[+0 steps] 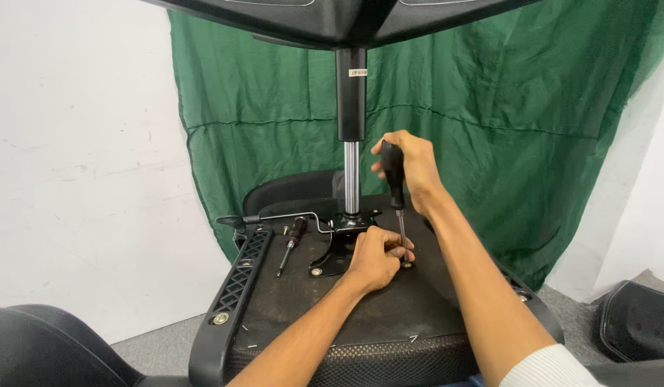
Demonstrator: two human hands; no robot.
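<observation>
The right hand (411, 168) grips a black-handled screwdriver (395, 186) upright; the left hand (375, 258) pinches its shaft at the upturned black seat's (332, 308) metal plate (332, 254) — screw-driving, seemingly; next needs steady downward pressure.

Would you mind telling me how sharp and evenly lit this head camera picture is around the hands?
Head view: light is soft and even, with no hard shadows. The right hand on the screwdriver and the left hand are sharp. The chrome column shows a mild glare streak. The black chair base at the top is dark, with little detail.

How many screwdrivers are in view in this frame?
2. One screwdriver stands upright, gripped by the right hand and steadied by the left hand; a second screwdriver lies on the seat underside.
</observation>
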